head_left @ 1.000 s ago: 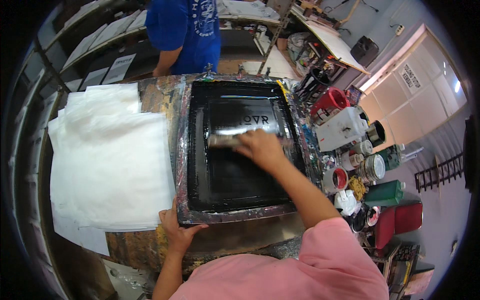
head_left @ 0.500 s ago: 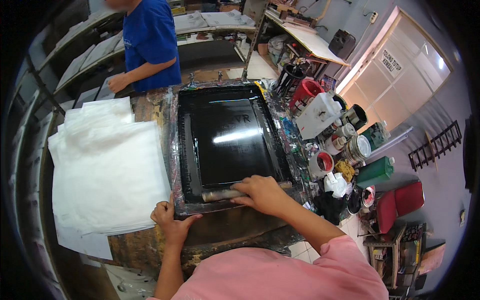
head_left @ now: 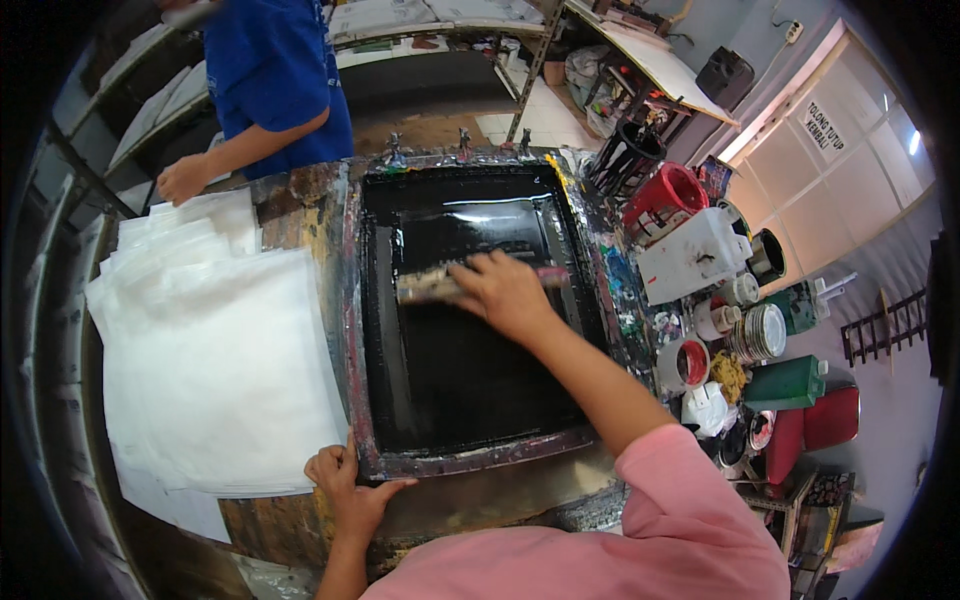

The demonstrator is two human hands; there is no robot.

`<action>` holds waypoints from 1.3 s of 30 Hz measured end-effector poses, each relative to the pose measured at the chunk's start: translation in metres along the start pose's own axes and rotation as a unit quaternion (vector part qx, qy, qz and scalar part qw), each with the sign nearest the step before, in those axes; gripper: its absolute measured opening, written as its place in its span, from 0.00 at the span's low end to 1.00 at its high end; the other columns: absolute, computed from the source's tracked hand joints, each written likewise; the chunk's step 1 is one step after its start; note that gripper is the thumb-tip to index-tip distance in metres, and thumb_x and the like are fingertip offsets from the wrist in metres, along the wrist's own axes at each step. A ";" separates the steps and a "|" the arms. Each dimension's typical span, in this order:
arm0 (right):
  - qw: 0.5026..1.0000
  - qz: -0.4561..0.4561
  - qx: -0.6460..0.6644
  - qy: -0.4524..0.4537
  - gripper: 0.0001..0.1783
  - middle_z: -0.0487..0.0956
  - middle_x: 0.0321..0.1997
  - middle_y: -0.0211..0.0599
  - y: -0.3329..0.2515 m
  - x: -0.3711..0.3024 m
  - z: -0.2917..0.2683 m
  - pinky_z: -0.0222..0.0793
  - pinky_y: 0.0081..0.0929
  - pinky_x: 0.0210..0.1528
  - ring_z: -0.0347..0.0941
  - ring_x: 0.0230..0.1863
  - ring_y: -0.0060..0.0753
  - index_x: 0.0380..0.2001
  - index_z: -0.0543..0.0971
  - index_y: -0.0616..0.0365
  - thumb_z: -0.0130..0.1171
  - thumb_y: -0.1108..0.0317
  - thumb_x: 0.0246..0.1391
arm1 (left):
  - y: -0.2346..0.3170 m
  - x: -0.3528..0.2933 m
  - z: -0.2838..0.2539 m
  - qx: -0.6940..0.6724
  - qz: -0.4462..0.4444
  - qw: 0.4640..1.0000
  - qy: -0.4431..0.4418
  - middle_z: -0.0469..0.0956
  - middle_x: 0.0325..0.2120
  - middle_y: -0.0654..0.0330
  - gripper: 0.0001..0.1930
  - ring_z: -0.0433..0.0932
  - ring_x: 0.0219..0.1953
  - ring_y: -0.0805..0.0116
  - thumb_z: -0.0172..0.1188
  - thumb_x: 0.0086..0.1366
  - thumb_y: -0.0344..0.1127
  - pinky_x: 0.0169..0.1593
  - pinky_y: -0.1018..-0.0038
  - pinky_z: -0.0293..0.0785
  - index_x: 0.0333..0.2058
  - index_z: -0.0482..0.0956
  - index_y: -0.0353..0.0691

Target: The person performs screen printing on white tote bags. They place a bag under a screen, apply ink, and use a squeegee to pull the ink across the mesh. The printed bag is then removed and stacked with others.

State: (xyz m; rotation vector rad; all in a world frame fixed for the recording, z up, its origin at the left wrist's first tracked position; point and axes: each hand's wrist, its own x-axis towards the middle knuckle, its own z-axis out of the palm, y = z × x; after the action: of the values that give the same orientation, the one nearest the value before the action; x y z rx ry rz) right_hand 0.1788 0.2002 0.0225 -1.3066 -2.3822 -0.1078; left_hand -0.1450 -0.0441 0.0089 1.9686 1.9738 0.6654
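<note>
Brown tabletop (head_left: 300, 212), shelves (head_left: 425, 82) behind: right hand (head_left: 508, 294) grips squeegee (head_left: 428, 286), left hand (head_left: 348, 492) splays against frame (head_left: 480, 462).

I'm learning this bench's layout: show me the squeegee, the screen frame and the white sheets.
Squeegee (head_left: 428, 286): head view, its exposed left part.
Screen frame (head_left: 480, 462): head view, its near bar.
White sheets (head_left: 215, 375): head view, middle of the top sheet.

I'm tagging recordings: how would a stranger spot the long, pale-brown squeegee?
Start at the large, black, rectangular printing screen mid-picture. Across it, in the person's bare right hand, runs the squeegee. Its tan left end stands out against glossy black.
</note>
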 end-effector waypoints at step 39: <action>0.972 -0.003 -0.078 0.220 0.22 0.82 0.27 0.48 -0.102 0.060 -0.282 0.70 0.49 0.44 0.79 0.32 0.57 0.26 0.81 0.58 0.61 0.49 0.61 | 0.032 0.256 0.014 -0.361 0.122 0.911 0.158 0.77 0.55 0.49 0.28 0.81 0.54 0.56 0.55 0.82 0.51 0.52 0.63 0.81 0.68 0.73 0.33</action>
State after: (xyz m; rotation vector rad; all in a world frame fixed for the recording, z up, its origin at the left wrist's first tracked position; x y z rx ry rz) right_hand 0.1581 0.1164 0.3163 -1.1938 -2.0288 -0.5373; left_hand -0.1195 0.2108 0.0450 1.6931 1.3106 1.5911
